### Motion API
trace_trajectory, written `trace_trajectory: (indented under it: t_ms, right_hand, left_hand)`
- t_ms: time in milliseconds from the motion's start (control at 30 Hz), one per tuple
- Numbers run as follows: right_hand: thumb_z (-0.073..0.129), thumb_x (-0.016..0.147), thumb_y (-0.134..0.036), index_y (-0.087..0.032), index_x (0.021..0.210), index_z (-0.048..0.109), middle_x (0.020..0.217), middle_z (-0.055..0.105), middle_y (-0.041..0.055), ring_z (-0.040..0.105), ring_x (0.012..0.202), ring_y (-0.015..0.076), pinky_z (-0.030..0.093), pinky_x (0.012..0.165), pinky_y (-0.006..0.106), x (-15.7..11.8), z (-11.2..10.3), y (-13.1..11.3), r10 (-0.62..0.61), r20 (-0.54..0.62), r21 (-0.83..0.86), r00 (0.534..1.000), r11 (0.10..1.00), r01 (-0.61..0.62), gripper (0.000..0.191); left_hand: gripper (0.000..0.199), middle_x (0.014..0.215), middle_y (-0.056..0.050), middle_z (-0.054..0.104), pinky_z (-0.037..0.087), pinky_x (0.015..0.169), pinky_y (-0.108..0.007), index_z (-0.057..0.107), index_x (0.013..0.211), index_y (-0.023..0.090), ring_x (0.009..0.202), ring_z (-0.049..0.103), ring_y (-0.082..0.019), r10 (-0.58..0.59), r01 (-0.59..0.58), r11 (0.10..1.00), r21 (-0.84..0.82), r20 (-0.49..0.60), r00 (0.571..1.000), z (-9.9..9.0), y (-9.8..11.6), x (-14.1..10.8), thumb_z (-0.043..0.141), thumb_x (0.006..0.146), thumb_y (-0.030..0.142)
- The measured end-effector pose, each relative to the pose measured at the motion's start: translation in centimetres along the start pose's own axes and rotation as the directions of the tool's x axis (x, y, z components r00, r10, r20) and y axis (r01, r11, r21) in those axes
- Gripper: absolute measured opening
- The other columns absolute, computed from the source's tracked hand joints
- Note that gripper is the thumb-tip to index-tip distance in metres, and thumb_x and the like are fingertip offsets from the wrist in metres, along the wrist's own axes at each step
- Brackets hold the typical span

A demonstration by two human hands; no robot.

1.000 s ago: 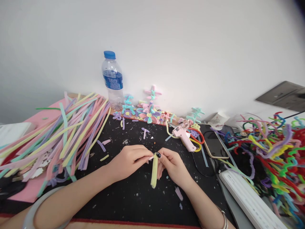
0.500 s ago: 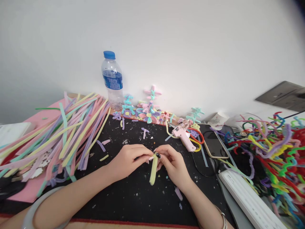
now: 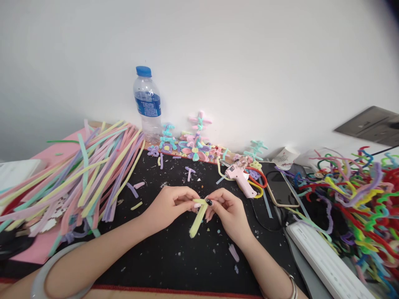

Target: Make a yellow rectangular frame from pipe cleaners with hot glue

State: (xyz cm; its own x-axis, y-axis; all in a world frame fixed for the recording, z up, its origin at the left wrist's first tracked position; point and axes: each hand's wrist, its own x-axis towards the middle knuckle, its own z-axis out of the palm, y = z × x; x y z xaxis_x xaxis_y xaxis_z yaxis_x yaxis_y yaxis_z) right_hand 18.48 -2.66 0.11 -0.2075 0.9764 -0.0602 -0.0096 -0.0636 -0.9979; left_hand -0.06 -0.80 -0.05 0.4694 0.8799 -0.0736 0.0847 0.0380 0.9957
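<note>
Between my two hands is a yellow pipe cleaner piece (image 3: pixel 197 222), with a short crosspiece at its top and a longer part slanting down toward me. My left hand (image 3: pixel 175 207) pinches the left end of the crosspiece between thumb and fingers. On the other side, my right hand (image 3: pixel 227 212) pinches the right end, its dark thumbnail against the joint. Both hands are closed just above the black mat (image 3: pixel 162 265). Fingers cover part of the crosspiece. Beyond them lies a small purple T-shaped piece (image 3: pixel 189 172).
Pastel pipe cleaners (image 3: pixel 93 174) are heaped at left. A plastic bottle (image 3: pixel 147 104) stands by the wall near finished shapes (image 3: pixel 195 149). At right are a pink glue gun (image 3: pixel 241 179), a phone (image 3: pixel 282 189), a white power strip (image 3: pixel 324 259) and bright pipe cleaners (image 3: pixel 368 207).
The yellow piece's long part has swung to the left at its lower end. Its top crosspiece now shows between my fingertips. My hands have barely shifted.
</note>
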Motion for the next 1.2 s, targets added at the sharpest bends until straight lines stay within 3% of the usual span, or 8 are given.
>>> trace_trajectory:
  t_ms: [133, 267, 367, 533, 700, 867, 1000, 1200]
  right_hand:
    - [0.061, 0.081, -0.031, -0.018, 0.080, 0.057, 0.055, 0.063, -0.0016, 0.060, 0.046, 0.0129, 0.050, 0.048, 0.025, 0.0, 0.0, 0.0, -0.012, 0.003, -0.003, 1.000, 1.000, 0.012, 0.014]
    - [0.064, 0.078, -0.029, -0.018, 0.078, 0.058, 0.059, 0.063, -0.0020, 0.058, 0.048, 0.0117, 0.050, 0.049, 0.025, -0.1, 0.0, 0.1, -0.022, 0.014, -0.044, 1.000, 0.999, 0.023, 0.012]
    - [0.068, 0.074, -0.029, -0.019, 0.076, 0.058, 0.062, 0.062, -0.0022, 0.057, 0.049, 0.0113, 0.050, 0.050, 0.025, -0.2, 0.0, 0.3, -0.015, 0.018, -0.085, 1.000, 0.996, 0.017, 0.014]
    - [0.069, 0.073, -0.029, -0.019, 0.075, 0.056, 0.063, 0.062, -0.0022, 0.057, 0.052, 0.0112, 0.049, 0.051, 0.025, -0.2, 0.0, 0.4, 0.009, 0.057, -0.084, 0.998, 0.996, -0.004, 0.017]
    - [0.071, 0.071, -0.030, -0.019, 0.074, 0.056, 0.062, 0.058, -0.0034, 0.052, 0.049, 0.0093, 0.045, 0.048, 0.023, 0.1, -0.4, 0.2, 0.018, 0.020, -0.074, 1.000, 0.997, -0.017, 0.019]
    - [0.063, 0.078, -0.033, -0.018, 0.080, 0.056, 0.061, 0.050, -0.0047, 0.043, 0.047, 0.0076, 0.035, 0.044, 0.021, 0.3, -1.0, -0.3, 0.025, 0.037, -0.082, 0.999, 0.996, -0.022, 0.017]
    - [0.062, 0.079, -0.032, -0.018, 0.085, 0.056, 0.064, 0.048, -0.0041, 0.041, 0.055, 0.0092, 0.033, 0.051, 0.022, 0.2, -1.2, -0.4, 0.007, 0.080, -0.167, 0.997, 0.986, 0.007, 0.017]
    - [0.056, 0.082, -0.022, -0.018, 0.075, 0.052, 0.057, 0.039, -0.0068, 0.032, 0.053, 0.0083, 0.026, 0.050, 0.021, 0.0, -0.9, -0.3, 0.058, 0.203, -0.332, 0.977, 0.943, 0.013, 0.009]
  left_hand:
    - [0.015, 0.080, -0.003, 0.069, 0.053, 0.072, -0.027, 0.064, 0.083, 0.015, 0.075, 0.066, -0.016, -0.032, 0.034, 0.996, -0.083, 0.017, 0.999, 0.0, 0.2, 0.1, 0.058, 0.082, 0.029]
    - [0.019, 0.077, -0.003, 0.069, 0.053, 0.066, -0.030, 0.053, 0.085, 0.017, 0.070, 0.068, -0.018, -0.109, 0.139, 0.960, -0.245, 0.132, 0.985, 0.2, 0.3, 0.1, 0.052, 0.086, 0.036]
    - [0.022, 0.069, -0.001, 0.066, 0.051, 0.057, -0.025, 0.048, 0.087, 0.018, 0.060, 0.067, -0.016, -0.128, 0.172, 0.948, -0.268, 0.173, 0.977, 0.5, 0.1, 0.1, 0.050, 0.088, 0.040]
    - [0.025, 0.058, 0.004, 0.059, 0.035, 0.038, -0.017, 0.046, 0.088, 0.019, 0.039, 0.053, -0.009, -0.122, 0.161, 0.966, -0.205, 0.189, 0.974, 0.5, 0.1, -0.1, 0.047, 0.087, 0.044]
    - [0.025, 0.083, -0.002, 0.064, 0.040, 0.045, -0.020, 0.045, 0.097, 0.018, 0.047, 0.054, -0.007, -0.137, 0.201, 0.955, -0.218, 0.276, 0.951, 0.0, 0.6, 0.1, 0.055, 0.084, 0.037]
    - [0.021, 0.078, -0.002, 0.066, 0.031, 0.040, -0.018, 0.044, 0.095, 0.018, 0.040, 0.042, -0.005, -0.132, 0.153, 0.983, -0.100, 0.193, 0.972, 0.1, 0.1, 0.1, 0.052, 0.085, 0.034]
    - [0.019, 0.079, -0.002, 0.068, 0.031, 0.042, -0.020, 0.040, 0.089, 0.020, 0.041, 0.039, -0.006, -0.160, 0.169, 0.985, -0.021, 0.225, 0.961, 0.4, -0.1, -0.2, 0.054, 0.083, 0.031]
    - [0.010, 0.075, 0.002, 0.068, 0.034, 0.059, -0.023, 0.043, 0.086, 0.020, 0.063, 0.051, -0.012, -0.090, 0.049, 0.986, 0.162, 0.260, 0.961, 0.4, 0.4, -0.6, 0.051, 0.085, 0.026]
